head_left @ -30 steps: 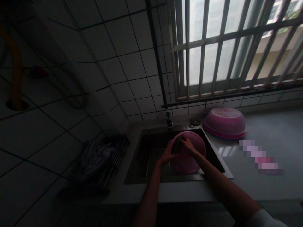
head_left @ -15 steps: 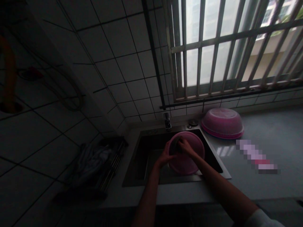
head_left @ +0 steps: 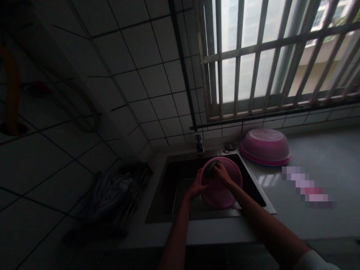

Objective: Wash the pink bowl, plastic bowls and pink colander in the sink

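A round pink basin is tilted inside the sink, its open side turned towards me. My left hand grips the basin at its left rim, thumb on the inside. Within the basin, my right hand presses a dark greenish scouring pad against the upper left of the inner wall. The fingers partly cover the pad, and the dim light hides its exact make. Just behind the basin stands a chrome faucet.
Upside down on the counter to the right lies a larger pink basin. A dark round sink strainer sits behind the sink. On the left is a dark rack with a striped cloth. A barred window rises behind.
My right hand has shifted slightly with the pad along the basin's inner wall, and more of the pad's green face shows. My left hand keeps its hold on the rim.
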